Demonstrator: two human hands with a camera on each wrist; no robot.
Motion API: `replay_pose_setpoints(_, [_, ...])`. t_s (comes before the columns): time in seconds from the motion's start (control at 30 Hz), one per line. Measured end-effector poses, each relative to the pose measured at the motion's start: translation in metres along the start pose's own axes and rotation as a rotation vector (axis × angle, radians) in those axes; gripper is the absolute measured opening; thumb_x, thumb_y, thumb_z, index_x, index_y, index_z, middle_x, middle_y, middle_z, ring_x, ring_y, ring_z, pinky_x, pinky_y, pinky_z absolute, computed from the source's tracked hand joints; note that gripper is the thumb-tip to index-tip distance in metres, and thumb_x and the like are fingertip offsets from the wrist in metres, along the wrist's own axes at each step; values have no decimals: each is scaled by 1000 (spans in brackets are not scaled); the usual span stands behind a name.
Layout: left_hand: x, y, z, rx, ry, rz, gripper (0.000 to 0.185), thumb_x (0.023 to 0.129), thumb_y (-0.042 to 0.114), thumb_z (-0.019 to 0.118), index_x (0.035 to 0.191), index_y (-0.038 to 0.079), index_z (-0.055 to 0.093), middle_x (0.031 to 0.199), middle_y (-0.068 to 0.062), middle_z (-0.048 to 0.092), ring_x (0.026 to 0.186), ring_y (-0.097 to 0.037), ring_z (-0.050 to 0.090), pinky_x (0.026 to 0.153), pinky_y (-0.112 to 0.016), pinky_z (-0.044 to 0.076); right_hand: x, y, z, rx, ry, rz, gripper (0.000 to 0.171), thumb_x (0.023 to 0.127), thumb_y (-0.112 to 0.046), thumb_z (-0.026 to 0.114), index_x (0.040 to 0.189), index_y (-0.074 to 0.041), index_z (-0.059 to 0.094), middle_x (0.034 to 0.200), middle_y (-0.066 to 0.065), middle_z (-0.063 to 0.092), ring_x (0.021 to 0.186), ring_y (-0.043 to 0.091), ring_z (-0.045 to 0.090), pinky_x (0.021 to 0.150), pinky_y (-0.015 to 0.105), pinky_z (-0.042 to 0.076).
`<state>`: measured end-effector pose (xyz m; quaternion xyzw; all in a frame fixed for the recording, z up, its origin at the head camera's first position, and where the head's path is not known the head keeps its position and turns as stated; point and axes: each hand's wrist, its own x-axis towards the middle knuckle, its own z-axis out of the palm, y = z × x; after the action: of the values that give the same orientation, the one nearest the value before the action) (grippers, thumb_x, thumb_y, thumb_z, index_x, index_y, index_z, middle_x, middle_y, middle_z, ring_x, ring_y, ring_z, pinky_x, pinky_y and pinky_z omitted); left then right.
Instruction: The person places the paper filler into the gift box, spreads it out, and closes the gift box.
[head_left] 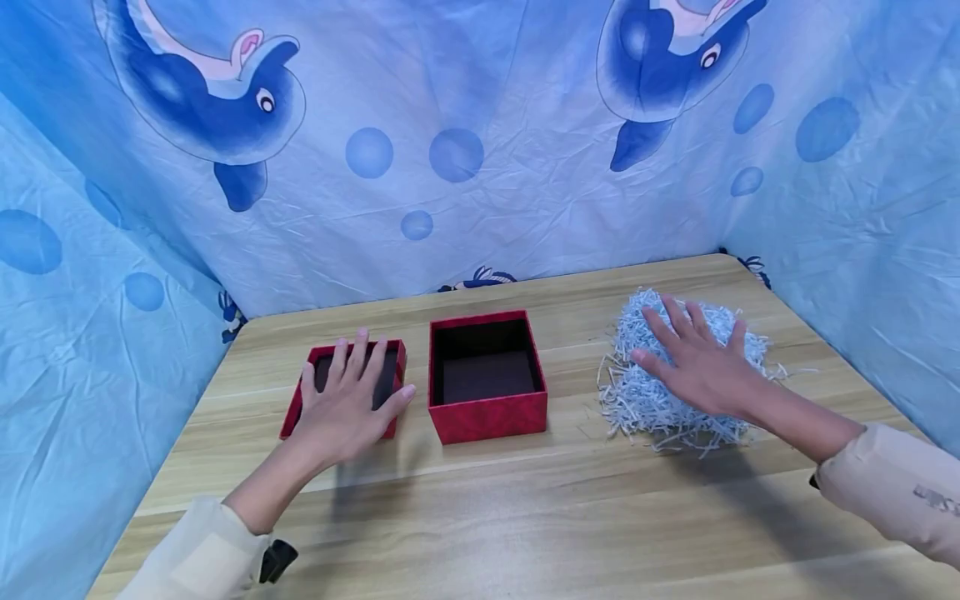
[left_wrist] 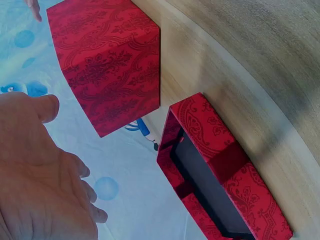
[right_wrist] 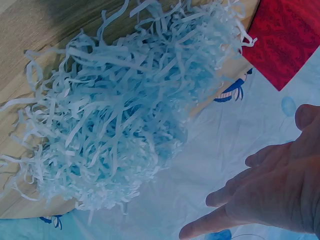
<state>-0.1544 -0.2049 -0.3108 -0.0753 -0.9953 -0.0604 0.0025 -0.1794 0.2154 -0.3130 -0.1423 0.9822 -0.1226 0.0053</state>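
My left hand is held over a shallow red box lid, its fingers spread and nothing in them. In the left wrist view the lid lies with its dark inside facing up, apart from the hand. A deeper red patterned box stands to the right of the lid, its top uncovered and its dark inside bare. Farther right is a heap of pale blue shredded paper. Over that heap I hold my right hand, fingers spread; the right wrist view shows a gap between the hand and the paper strips.
All of this lies on a light wooden table. A blue curtain printed with dolphins and bubbles hangs behind the table and along both sides. A few loose paper strips lie at the heap's edge.
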Motion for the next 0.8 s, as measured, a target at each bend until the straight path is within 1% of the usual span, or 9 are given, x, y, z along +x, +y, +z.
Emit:
replay_pose_setpoints(0.2, [0,4,0,-11,0,11,85,77,74,20,141,23,-3,146,-2,-15,131,-27,-18,91,-61,-20,2,7,-1,10,-15,14,70,89,-58,23,141,-23,-6,144,8,-16,127,35,-20,78,59,-31])
replay_pose_setpoints(0.43, [-1,8,1,-34,2,38,81,80,69,27,141,24,-3,146,-1,-12,132,-27,-13,92,-61,-18,4,14,-2,16,-35,26,71,88,-59,23,141,-21,-6,144,11,-17,126,38,-19,76,63,-30])
replay_pose_setpoints(0.6, [-1,12,3,-38,-1,60,82,79,71,26,141,26,-3,146,1,-12,132,-27,-11,93,-63,-13,9,20,-3,19,-49,43,72,88,-59,23,141,-19,-5,143,15,-17,125,42,-17,74,66,-28])
replay_pose_setpoints(0.8, [-1,17,5,-53,-8,79,84,77,72,30,141,27,-2,147,0,-9,133,-28,-7,94,-62,-12,12,26,-4,28,-60,58,75,87,-61,25,141,-18,-5,143,17,-17,124,45,-16,73,67,-27])
